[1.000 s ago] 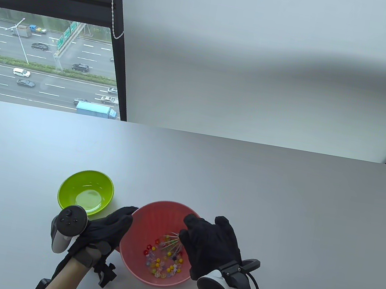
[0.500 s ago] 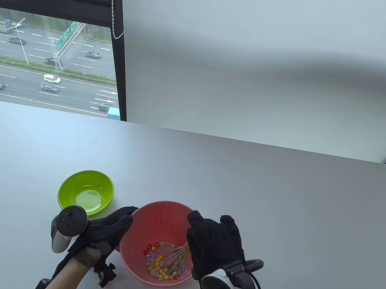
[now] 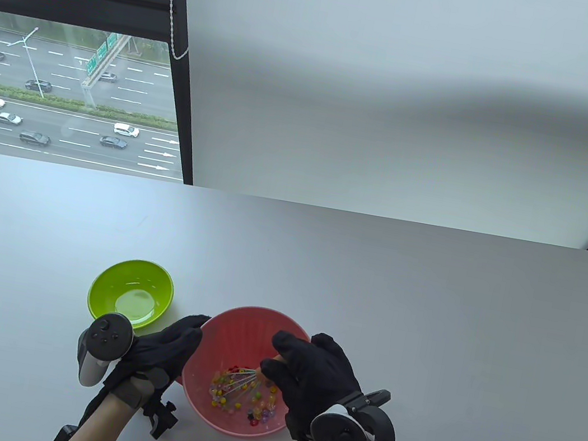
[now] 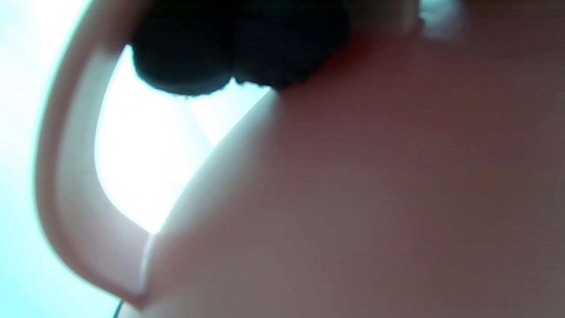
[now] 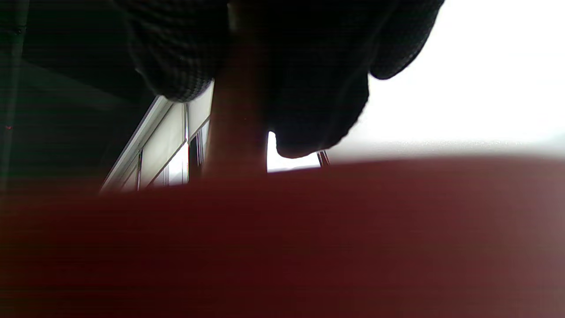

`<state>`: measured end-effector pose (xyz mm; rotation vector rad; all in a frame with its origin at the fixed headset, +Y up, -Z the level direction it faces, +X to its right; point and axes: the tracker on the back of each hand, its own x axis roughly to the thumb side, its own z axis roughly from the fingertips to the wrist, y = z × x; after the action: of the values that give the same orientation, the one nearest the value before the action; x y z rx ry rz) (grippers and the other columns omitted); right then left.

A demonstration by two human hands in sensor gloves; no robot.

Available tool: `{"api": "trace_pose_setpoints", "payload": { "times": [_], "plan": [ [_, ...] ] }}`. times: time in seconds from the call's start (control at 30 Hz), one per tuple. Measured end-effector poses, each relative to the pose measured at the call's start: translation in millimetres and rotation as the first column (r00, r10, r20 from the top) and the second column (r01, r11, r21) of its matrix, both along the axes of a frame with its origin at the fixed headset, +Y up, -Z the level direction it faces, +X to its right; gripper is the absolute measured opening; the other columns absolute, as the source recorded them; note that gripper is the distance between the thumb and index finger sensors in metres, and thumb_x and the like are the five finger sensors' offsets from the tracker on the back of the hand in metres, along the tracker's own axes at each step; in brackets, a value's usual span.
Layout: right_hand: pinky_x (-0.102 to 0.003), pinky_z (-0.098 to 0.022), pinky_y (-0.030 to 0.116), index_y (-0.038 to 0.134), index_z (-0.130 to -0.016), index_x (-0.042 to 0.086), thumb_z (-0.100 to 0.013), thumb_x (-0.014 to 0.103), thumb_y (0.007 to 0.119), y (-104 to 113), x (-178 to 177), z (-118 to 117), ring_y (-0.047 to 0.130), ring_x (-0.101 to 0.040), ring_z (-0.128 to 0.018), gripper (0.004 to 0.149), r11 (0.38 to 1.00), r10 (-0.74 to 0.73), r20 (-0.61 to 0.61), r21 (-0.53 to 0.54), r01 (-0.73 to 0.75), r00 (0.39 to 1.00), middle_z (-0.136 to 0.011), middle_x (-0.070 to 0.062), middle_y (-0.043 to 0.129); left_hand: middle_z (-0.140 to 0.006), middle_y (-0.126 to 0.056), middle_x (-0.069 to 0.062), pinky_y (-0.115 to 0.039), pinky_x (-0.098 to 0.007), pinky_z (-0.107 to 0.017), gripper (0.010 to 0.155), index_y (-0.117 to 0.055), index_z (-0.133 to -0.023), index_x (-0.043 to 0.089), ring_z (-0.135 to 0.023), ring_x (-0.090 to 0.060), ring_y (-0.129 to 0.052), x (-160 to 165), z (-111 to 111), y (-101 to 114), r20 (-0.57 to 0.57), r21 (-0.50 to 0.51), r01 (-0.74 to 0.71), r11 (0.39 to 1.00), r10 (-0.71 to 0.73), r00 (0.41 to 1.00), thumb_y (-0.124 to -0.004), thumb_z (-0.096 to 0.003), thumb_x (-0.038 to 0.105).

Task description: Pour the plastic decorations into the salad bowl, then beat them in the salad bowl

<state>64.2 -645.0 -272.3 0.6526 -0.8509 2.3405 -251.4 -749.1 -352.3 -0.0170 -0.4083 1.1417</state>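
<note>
Plastic decorations (image 3: 240, 396), small beads in red, yellow, pink and clear, lie heaped at the bottom of the pink salad bowl (image 3: 228, 334), which stands on the white table (image 3: 425, 312) near its front edge. A wire whisk (image 3: 241, 383) stands in the heap: its long axis slants from upper right to lower left in the table view, the wire head pointing down and left into the beads, the pale handle rising toward my right hand (image 3: 314, 378). My right hand hangs over the right half of the bowl, fingers curled round the handle; in the right wrist view the handle (image 5: 236, 123) runs nearly upright between my dark gloved fingers (image 5: 176, 57), above the blurred red rim of the bowl (image 5: 282, 238). My left hand (image 3: 163, 348) is at the left side of the bowl, its fingertips at the rim. In the left wrist view my fingertips (image 4: 238, 44) lie over the rim and the pink outer wall (image 4: 353, 198) fills most of the frame, so the hand grips the bowl at its edge; how the thumb lies I cannot tell. A lime-green bowl (image 3: 106, 284) stands to the left of the salad bowl and a little farther back, just beside my left hand's tracker (image 3: 101, 346). A window (image 3: 67, 89) beyond the table's far left corner shows a road with cars.
</note>
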Motion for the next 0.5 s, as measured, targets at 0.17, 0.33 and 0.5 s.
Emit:
{"api": "trace_pose_setpoints", "payload": {
  "times": [0.17,0.33,0.5],
  "plan": [
    [-0.045,-0.07,0.069,0.048,-0.109,0.035,-0.049,0.051,0.088,-4,-10,-2,0.104,-0.014,-0.053,0.074,0.995,0.081,-0.031,-0.058,-0.083,0.996,-0.085,0.006,0.089,-0.041,-0.093,0.0,-0.065,-0.058,-0.068,0.068,-0.073,-0.099,0.01,-0.041,-0.028,-0.095,0,0,0,0.0,0.0,-0.001,1.0,0.001,1.0,-0.058,-0.0571,0.061],
    [-0.047,-0.071,0.066,0.046,-0.109,0.038,-0.052,0.049,0.085,-4,-12,0,0.1,-0.016,-0.058,0.07,0.993,0.118,0.008,-0.012,-0.118,0.993,-0.087,0.005,0.087,-0.041,-0.093,0.0,-0.065,-0.058,-0.068,0.068,-0.073,-0.1,0.01,-0.041,-0.028,-0.095,0,0,0,0.0,0.0,0.0,1.0,0.0,1.0,-0.058,-0.0571,0.061],
    [-0.049,-0.072,0.064,0.045,-0.109,0.04,-0.055,0.047,0.081,-3,-11,4,0.097,-0.018,-0.061,0.065,0.986,0.157,0.068,0.05,-0.16,0.985,-0.088,0.005,0.086,-0.041,-0.093,-0.001,-0.065,-0.058,-0.068,0.068,-0.073,-0.1,0.01,-0.041,-0.028,-0.095,0,0,0,0.0,0.0,0.0,1.0,0.0,1.0,-0.058,-0.0572,0.061]
  ]
}}
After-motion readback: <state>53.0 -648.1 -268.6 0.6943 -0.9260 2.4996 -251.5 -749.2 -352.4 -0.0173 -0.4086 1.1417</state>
